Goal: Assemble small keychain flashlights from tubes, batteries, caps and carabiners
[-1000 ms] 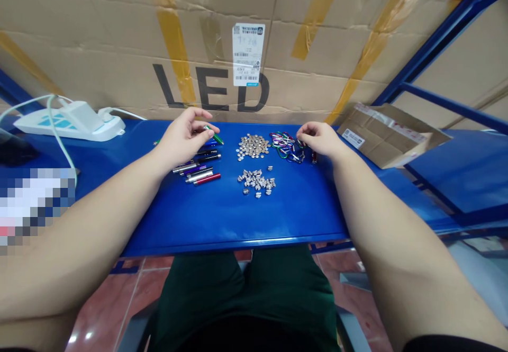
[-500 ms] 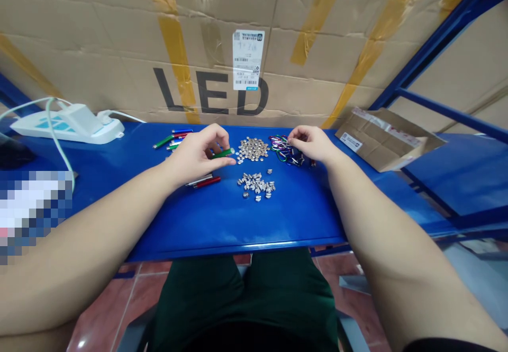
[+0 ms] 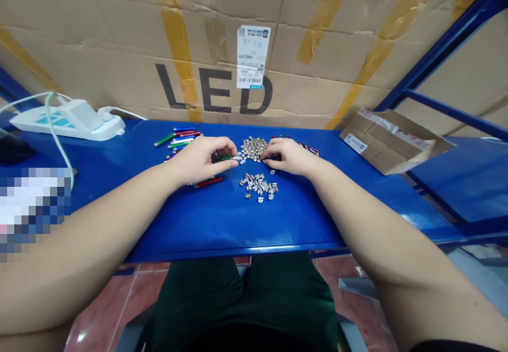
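As left hand [image 3: 200, 160] grips green tube [image 3: 223, 158], right [image 3: 288, 157] shifted to discs [image 3: 252, 149].

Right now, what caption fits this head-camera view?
Left hand holds a green tube beside silver discs on a blue table.

Dark green shorts [image 3: 242, 294] in the lower middle of the frame, the cloth softly creased. Along the bottom centre, the hem of a black garment [image 3: 238, 343]. At the lower right corner, a black sleeve edge [image 3: 450, 347]. 2 bare forearms [image 3: 79, 251], wide toward the lower corners, narrowing to rounded wrists, then a left hand [image 3: 200, 161] and a right hand [image 3: 288, 157] with rounded fingers.
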A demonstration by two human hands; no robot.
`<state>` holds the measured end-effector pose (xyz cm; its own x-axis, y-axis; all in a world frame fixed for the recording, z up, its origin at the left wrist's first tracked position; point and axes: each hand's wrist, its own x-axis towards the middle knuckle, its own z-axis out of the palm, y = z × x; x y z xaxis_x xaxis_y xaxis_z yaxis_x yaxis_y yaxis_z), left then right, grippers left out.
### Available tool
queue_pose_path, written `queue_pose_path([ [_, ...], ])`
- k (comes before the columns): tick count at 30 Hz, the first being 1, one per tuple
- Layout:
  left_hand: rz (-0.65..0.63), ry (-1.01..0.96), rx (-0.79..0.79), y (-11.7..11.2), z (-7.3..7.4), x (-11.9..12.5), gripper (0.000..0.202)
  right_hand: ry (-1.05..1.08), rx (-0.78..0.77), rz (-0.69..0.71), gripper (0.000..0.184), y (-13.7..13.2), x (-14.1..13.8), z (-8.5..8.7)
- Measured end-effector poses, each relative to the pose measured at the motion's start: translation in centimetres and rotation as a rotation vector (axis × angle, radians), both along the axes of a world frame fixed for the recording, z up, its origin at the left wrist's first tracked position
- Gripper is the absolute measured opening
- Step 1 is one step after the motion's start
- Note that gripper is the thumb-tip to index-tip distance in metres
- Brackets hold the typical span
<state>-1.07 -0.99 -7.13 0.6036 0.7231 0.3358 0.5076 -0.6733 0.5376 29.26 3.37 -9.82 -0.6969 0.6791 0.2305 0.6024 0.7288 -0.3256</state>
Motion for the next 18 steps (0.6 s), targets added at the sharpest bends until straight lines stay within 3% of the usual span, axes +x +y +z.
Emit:
queue_pose_path([
  [10, -0.004, -0.005, -0.001, 0.0, -0.5, 0.3, 0.026, -0.079, -0.063, -0.061, 0.005, -0.2, -0.2, 0.3],
  [18, 0.008, -0.059, -0.100, -0.3, -0.6, 1.4, 0.031, 0.299, -0.134, -0.012, 0.013, -2.4, -2.6, 1.5],
])
